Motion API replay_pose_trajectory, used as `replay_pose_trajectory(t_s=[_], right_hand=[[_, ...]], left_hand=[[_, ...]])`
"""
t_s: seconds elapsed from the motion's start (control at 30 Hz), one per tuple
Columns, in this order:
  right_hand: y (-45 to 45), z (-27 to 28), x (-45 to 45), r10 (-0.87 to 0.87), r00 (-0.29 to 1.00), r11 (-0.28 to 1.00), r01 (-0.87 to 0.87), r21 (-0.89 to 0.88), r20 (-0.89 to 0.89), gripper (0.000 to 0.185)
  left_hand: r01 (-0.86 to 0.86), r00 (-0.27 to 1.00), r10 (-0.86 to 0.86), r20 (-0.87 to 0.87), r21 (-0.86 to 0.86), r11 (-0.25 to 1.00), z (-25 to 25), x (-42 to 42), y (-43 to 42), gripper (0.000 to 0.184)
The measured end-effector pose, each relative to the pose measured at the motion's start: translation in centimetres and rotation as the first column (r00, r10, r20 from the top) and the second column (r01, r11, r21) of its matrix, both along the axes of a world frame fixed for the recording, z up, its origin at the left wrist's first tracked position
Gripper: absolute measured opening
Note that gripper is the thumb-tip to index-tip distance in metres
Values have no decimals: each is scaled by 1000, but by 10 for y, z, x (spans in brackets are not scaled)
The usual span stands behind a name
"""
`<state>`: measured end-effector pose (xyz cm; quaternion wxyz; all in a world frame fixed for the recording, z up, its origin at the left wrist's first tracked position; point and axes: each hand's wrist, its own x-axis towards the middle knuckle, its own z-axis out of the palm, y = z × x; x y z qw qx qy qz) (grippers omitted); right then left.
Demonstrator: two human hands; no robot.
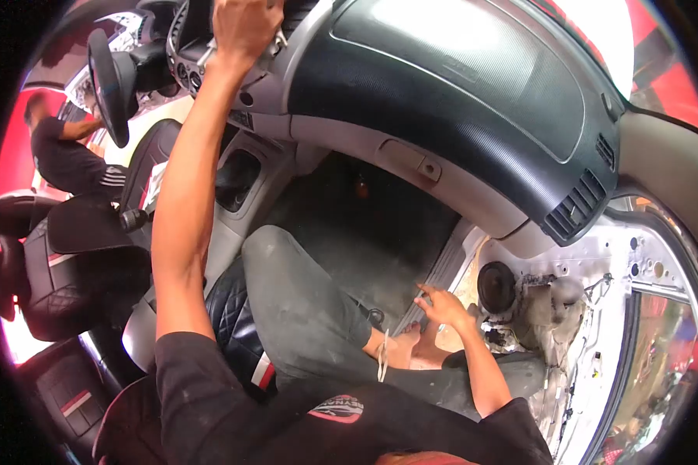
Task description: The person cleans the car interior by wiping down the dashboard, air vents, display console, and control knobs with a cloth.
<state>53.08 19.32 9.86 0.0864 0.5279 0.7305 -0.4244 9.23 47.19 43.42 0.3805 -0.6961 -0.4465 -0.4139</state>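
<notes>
My left hand (246, 29) reaches up to the centre of the dashboard (442, 85), fingers closed at the top edge of the view. Pale metal-looking parts stick out on both sides of it; what it grips is hidden. Low on the right, my right hand (444, 305) hangs over my bare feet (411, 347), near the door sill, with its fingers apart and nothing in it. Below my left hand are the centre console and the gear lever recess (239, 180).
A steering wheel (107, 87) stands at the upper left, with a person in a dark shirt (68, 159) beyond it. The closed glove box (411, 161) is ahead. At the right is a stripped door (551, 310) with a round speaker (496, 287).
</notes>
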Motion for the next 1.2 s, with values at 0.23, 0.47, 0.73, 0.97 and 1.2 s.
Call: replay_pose_trajectory(t_s=[0.23,0.47,0.73,0.97,1.2], right_hand=[[0,10,-5,-18,998,1000,19,-23,56,59],[-5,-7,-8,16,999,1000,-15,-15,30,62],[-4,-5,-12,10,1000,999,-9,-45,16,58],[-5,3,-12,-1,998,997,6,-71,69,58],[-8,-16,-6,53,999,999,-54,5,9,55]], left_hand=[[94,993,-102,-53,-129,987,-12,-1,-9,29],[-39,993,-9,-122,-389,920,-3,-6,-6,42],[120,992,-98,74,-411,904,-7,3,-27,40],[-69,997,82,8,-472,879,-1,18,-26,22],[48,996,-7,85,-488,871,-7,-3,5,26]])
